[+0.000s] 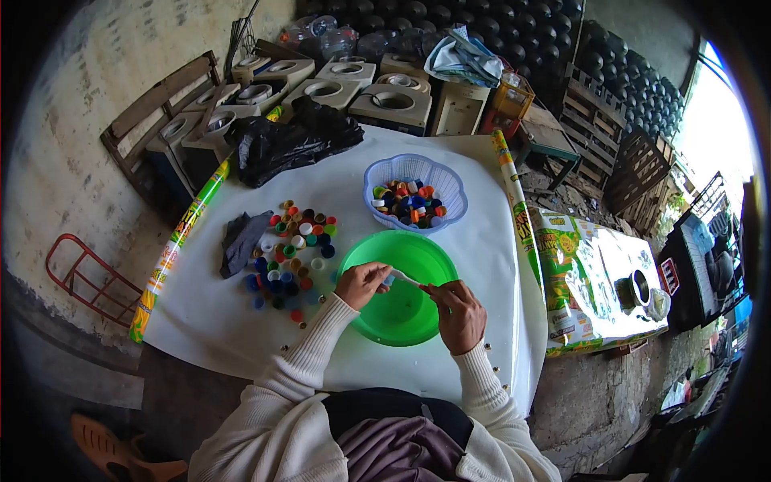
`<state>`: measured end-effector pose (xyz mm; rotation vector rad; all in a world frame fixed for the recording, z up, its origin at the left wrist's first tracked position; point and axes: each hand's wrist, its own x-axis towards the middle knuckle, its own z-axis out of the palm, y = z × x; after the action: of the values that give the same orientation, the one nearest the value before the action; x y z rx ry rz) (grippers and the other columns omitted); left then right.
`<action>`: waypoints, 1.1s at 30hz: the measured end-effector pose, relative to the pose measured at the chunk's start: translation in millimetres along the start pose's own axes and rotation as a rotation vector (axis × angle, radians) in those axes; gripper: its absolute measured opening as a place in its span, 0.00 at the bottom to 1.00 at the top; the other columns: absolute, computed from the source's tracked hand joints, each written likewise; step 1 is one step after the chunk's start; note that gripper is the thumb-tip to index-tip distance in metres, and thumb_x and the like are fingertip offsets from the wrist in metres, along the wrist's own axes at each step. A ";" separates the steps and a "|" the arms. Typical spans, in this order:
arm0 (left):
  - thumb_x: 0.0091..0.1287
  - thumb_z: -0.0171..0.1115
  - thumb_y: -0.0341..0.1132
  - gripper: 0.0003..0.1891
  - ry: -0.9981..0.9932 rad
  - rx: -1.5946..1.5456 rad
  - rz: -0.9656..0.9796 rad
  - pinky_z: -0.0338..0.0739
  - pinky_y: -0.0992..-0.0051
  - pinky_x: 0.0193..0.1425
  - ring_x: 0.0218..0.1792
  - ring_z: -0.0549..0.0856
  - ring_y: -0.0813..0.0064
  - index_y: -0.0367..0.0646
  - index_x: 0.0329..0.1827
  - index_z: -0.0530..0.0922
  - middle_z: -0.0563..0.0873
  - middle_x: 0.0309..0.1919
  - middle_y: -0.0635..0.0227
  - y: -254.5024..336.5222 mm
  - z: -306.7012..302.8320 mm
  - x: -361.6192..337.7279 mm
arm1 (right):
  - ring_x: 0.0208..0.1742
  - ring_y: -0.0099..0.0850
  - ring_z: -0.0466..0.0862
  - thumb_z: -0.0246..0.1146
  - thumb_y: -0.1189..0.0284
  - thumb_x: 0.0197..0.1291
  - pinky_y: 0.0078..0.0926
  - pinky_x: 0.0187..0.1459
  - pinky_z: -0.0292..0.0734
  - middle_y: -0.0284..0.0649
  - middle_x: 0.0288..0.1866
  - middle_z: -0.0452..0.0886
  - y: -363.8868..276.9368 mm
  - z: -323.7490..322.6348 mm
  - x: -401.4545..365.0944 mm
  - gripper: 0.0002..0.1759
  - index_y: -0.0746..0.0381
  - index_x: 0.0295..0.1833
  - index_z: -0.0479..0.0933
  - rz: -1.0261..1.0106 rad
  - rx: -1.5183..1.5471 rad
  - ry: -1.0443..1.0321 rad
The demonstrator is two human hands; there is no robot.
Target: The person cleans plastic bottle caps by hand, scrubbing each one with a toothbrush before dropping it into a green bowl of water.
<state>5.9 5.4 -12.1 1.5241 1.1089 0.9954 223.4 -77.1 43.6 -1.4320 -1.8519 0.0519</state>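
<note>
Over the green basin [361, 325], my left hand [362, 284] is closed, pinching a small pale bluish piece that looks like a bottle cap [389, 280]. My right hand [458, 315] grips a slim white-and-red tool [408, 279], shaped like a toothbrush. Its white end reaches to the pale piece. To the left of the basin, loose bottle caps [289, 251] in many colours are spread on the white table cover. Behind the basin stands a lavender plastic basket [455, 191] holding more coloured caps.
A dark grey cloth [244, 241] lies left of the caps, and a black plastic bag [293, 140] sits at the table's far left. Rolled printed wrap [181, 241] edges the table [217, 321]. A second covered table [598, 281] stands to the right.
</note>
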 end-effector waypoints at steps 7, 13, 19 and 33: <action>0.73 0.66 0.37 0.12 0.048 0.235 0.087 0.86 0.75 0.44 0.36 0.88 0.75 0.39 0.52 0.84 0.87 0.38 0.65 14.3 3.2 -6.7 | 0.36 0.34 0.87 0.72 0.71 0.61 0.34 0.34 0.79 0.32 0.37 0.84 0.6 -6.8 -15.3 0.06 0.53 0.44 0.89 0.105 -0.025 -0.029; 0.62 0.73 0.28 0.16 0.084 0.473 0.247 0.85 0.66 0.48 0.46 0.85 0.66 0.47 0.53 0.83 0.78 0.48 0.61 6.6 10.1 -12.8 | 0.35 0.35 0.86 0.72 0.73 0.60 0.34 0.35 0.78 0.33 0.36 0.84 9.6 -13.2 -42.2 0.09 0.53 0.46 0.89 0.185 -0.058 0.075; 0.61 0.72 0.27 0.16 -0.055 0.610 0.219 0.82 0.63 0.55 0.49 0.86 0.59 0.44 0.52 0.81 0.82 0.49 0.60 6.3 16.1 -16.5 | 0.33 0.34 0.86 0.73 0.73 0.60 0.30 0.32 0.79 0.36 0.37 0.85 6.7 -13.5 -59.8 0.08 0.57 0.46 0.88 0.181 -0.033 0.122; 0.60 0.73 0.30 0.20 0.161 0.553 0.467 0.81 0.66 0.60 0.54 0.85 0.60 0.46 0.56 0.83 0.83 0.53 0.61 51.4 14.2 104.8 | 0.32 0.33 0.87 0.72 0.72 0.63 0.30 0.32 0.80 0.37 0.38 0.85 2.0 -12.1 -74.5 0.07 0.56 0.47 0.87 0.272 0.004 0.148</action>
<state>54.7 97.2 42.8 2.2542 1.2333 1.1977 236.7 -143.6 10.5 -1.6316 -1.5289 0.0818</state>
